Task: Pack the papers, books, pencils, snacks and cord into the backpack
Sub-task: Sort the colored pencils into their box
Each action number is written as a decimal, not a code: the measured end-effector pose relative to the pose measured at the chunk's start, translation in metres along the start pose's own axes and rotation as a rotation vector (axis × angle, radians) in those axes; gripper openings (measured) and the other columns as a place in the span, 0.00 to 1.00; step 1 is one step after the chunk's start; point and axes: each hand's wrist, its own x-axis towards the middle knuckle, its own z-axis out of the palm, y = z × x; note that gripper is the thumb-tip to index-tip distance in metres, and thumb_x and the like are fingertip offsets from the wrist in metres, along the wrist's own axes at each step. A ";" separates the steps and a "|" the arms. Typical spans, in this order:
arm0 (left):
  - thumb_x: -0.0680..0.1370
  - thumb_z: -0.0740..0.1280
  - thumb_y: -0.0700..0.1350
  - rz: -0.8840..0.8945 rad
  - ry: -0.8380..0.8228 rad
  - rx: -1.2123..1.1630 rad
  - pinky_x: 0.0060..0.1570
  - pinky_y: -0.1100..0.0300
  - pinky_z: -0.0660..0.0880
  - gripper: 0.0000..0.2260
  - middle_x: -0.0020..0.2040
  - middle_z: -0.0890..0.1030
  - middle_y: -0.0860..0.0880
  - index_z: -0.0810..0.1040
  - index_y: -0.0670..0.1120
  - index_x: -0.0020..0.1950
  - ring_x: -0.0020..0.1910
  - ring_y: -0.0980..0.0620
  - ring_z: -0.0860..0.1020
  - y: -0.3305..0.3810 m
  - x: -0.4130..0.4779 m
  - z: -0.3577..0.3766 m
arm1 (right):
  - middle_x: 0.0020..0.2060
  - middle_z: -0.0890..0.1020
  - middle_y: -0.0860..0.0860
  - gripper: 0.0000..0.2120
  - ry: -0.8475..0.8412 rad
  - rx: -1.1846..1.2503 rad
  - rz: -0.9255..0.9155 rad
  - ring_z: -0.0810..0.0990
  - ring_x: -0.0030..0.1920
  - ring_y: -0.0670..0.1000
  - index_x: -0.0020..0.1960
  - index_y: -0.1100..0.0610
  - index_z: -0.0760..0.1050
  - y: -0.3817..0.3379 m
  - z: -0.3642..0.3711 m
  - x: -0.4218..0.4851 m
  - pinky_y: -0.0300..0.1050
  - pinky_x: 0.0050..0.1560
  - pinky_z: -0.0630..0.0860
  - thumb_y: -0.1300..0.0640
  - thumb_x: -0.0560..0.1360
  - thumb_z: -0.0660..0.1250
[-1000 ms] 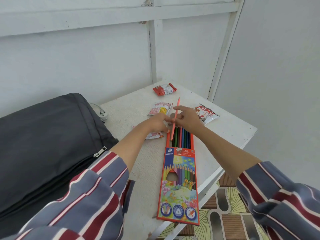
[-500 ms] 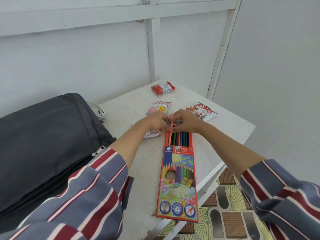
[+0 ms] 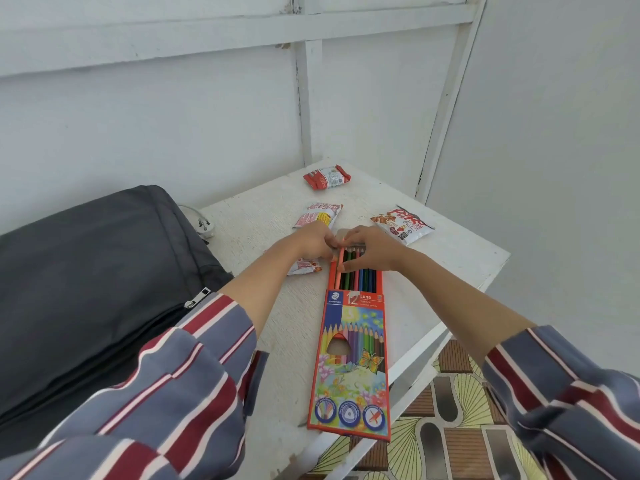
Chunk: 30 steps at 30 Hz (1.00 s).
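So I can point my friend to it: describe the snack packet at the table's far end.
Find the white table beside the dark backpack. Beyond the pencil box, at the table's far edge, lies the snack packet. Unlike its neighbours, it has solid red ends around a white middle and sits alone, farthest back.

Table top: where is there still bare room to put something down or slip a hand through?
Widest bare patch on the white table: right of the coloured-pencil box, out to the table's edge. Another lies between the plug by the backpack and the snack packets. Crowded: the box's open end, where the left hand and right hand meet among packets.
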 end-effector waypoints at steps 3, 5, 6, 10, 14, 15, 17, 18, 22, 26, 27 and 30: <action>0.73 0.70 0.37 -0.006 0.027 0.001 0.54 0.61 0.68 0.20 0.64 0.76 0.44 0.76 0.41 0.64 0.63 0.47 0.73 0.001 -0.003 0.001 | 0.57 0.77 0.51 0.14 0.006 0.073 -0.053 0.73 0.56 0.50 0.54 0.53 0.82 -0.001 -0.001 -0.003 0.45 0.57 0.70 0.50 0.70 0.73; 0.73 0.70 0.38 0.001 0.048 0.007 0.55 0.61 0.69 0.20 0.64 0.76 0.43 0.75 0.41 0.65 0.63 0.47 0.74 0.002 -0.007 0.000 | 0.56 0.79 0.50 0.12 -0.019 0.085 -0.056 0.73 0.55 0.48 0.52 0.52 0.82 -0.003 0.000 -0.005 0.45 0.57 0.70 0.50 0.70 0.72; 0.73 0.71 0.38 0.008 0.060 0.006 0.55 0.61 0.69 0.21 0.64 0.76 0.43 0.75 0.41 0.65 0.62 0.47 0.74 0.003 -0.010 0.000 | 0.56 0.79 0.50 0.11 -0.026 0.083 -0.059 0.73 0.56 0.48 0.52 0.53 0.82 -0.003 0.001 -0.005 0.45 0.58 0.70 0.51 0.71 0.72; 0.73 0.71 0.40 0.037 0.168 -0.069 0.55 0.61 0.70 0.20 0.61 0.78 0.43 0.75 0.41 0.64 0.60 0.48 0.75 0.005 -0.029 -0.006 | 0.52 0.79 0.52 0.08 0.148 0.146 -0.072 0.76 0.52 0.49 0.50 0.56 0.82 -0.012 -0.005 -0.006 0.41 0.50 0.70 0.56 0.72 0.70; 0.73 0.71 0.40 0.032 0.412 -0.206 0.50 0.63 0.69 0.14 0.57 0.80 0.44 0.79 0.42 0.59 0.51 0.52 0.76 -0.001 -0.059 -0.026 | 0.47 0.82 0.52 0.08 0.317 0.255 -0.120 0.77 0.43 0.46 0.51 0.59 0.81 -0.048 -0.025 0.004 0.31 0.42 0.71 0.61 0.73 0.69; 0.74 0.70 0.40 0.033 0.465 -0.223 0.49 0.64 0.69 0.13 0.56 0.80 0.44 0.79 0.42 0.58 0.49 0.53 0.75 -0.005 -0.069 -0.032 | 0.46 0.81 0.51 0.08 0.314 0.276 -0.154 0.76 0.41 0.45 0.52 0.60 0.81 -0.062 -0.028 0.007 0.28 0.40 0.70 0.62 0.73 0.68; 0.75 0.68 0.40 0.021 0.549 -0.215 0.50 0.64 0.69 0.12 0.56 0.80 0.45 0.80 0.42 0.58 0.50 0.54 0.75 -0.014 -0.094 -0.046 | 0.44 0.80 0.51 0.09 0.293 0.285 -0.224 0.75 0.40 0.44 0.54 0.60 0.80 -0.092 -0.028 0.014 0.24 0.38 0.69 0.62 0.74 0.68; 0.76 0.68 0.41 0.011 0.584 -0.205 0.51 0.63 0.70 0.11 0.57 0.80 0.45 0.80 0.42 0.58 0.51 0.53 0.76 -0.021 -0.108 -0.053 | 0.44 0.80 0.51 0.09 0.280 0.278 -0.258 0.75 0.41 0.45 0.54 0.61 0.80 -0.107 -0.025 0.017 0.24 0.38 0.68 0.62 0.74 0.68; 0.77 0.65 0.41 -0.093 0.703 -0.159 0.51 0.65 0.69 0.11 0.57 0.79 0.47 0.79 0.42 0.58 0.52 0.55 0.75 -0.056 -0.175 -0.074 | 0.46 0.81 0.53 0.10 0.210 0.220 -0.382 0.75 0.43 0.47 0.54 0.61 0.80 -0.172 0.002 0.026 0.26 0.38 0.67 0.61 0.73 0.68; 0.78 0.64 0.41 -0.228 0.774 -0.098 0.53 0.67 0.68 0.11 0.57 0.79 0.47 0.78 0.43 0.59 0.54 0.54 0.76 -0.097 -0.253 -0.086 | 0.52 0.81 0.52 0.12 0.101 0.169 -0.485 0.77 0.51 0.47 0.56 0.60 0.79 -0.243 0.039 0.023 0.33 0.49 0.68 0.60 0.73 0.67; 0.77 0.64 0.42 -0.264 0.789 -0.090 0.53 0.66 0.68 0.11 0.57 0.79 0.47 0.78 0.44 0.59 0.56 0.53 0.76 -0.109 -0.273 -0.088 | 0.53 0.81 0.52 0.12 0.073 0.168 -0.511 0.77 0.53 0.47 0.56 0.60 0.79 -0.262 0.049 0.020 0.34 0.52 0.68 0.60 0.73 0.67; 0.77 0.65 0.43 -0.368 0.815 -0.038 0.54 0.65 0.69 0.11 0.56 0.80 0.48 0.79 0.44 0.59 0.56 0.53 0.76 -0.144 -0.333 -0.090 | 0.55 0.81 0.53 0.12 0.005 0.163 -0.596 0.77 0.56 0.49 0.57 0.59 0.79 -0.317 0.083 0.009 0.35 0.54 0.68 0.59 0.74 0.68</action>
